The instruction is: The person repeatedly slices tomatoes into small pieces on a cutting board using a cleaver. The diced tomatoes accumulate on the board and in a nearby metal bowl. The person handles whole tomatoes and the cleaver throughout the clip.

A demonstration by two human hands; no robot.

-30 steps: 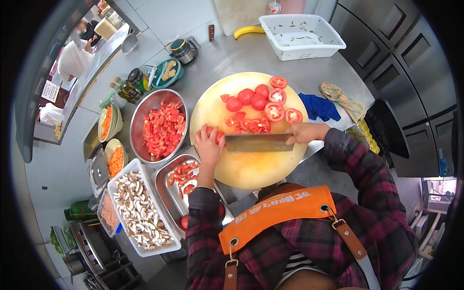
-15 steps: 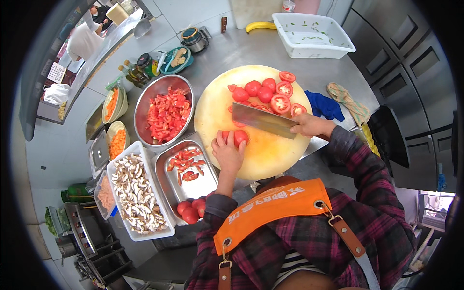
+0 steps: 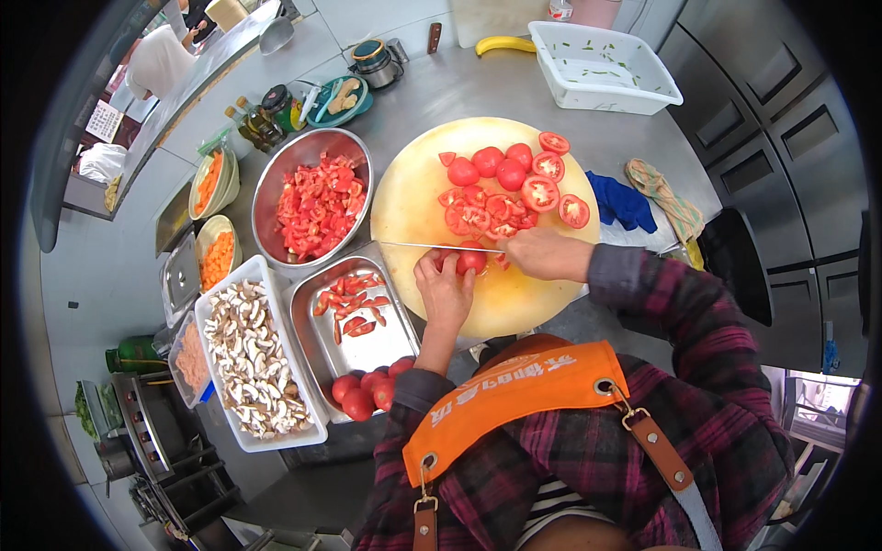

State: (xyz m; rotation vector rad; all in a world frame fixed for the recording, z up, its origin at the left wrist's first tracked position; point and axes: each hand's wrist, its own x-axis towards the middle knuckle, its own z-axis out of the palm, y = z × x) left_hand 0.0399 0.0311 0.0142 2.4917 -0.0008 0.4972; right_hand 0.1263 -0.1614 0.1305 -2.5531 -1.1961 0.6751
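My left hand (image 3: pixel 443 286) presses down on a red tomato (image 3: pixel 470 261) at the near side of the round yellow cutting board (image 3: pixel 418 193). My right hand (image 3: pixel 544 254) grips the handle of a cleaver (image 3: pixel 432 246), whose blade is seen edge-on, resting across the top of that tomato. Halved and sliced tomatoes (image 3: pixel 510 188) lie piled on the far right part of the board, beyond the blade.
A round steel bowl of chopped tomato (image 3: pixel 315 204) stands left of the board. A steel tray (image 3: pixel 367 344) holds tomato scraps and whole tomatoes (image 3: pixel 366 386); a white tray of sliced mushrooms (image 3: pixel 248 358) is beside it. Carrot bowls, bottles, a white tub (image 3: pixel 602 69), a banana and cloths surround the board.
The cleaver has turned from lying flat to standing on edge over the tomato. My left hand has kept hold of the tomato at the board's near side.
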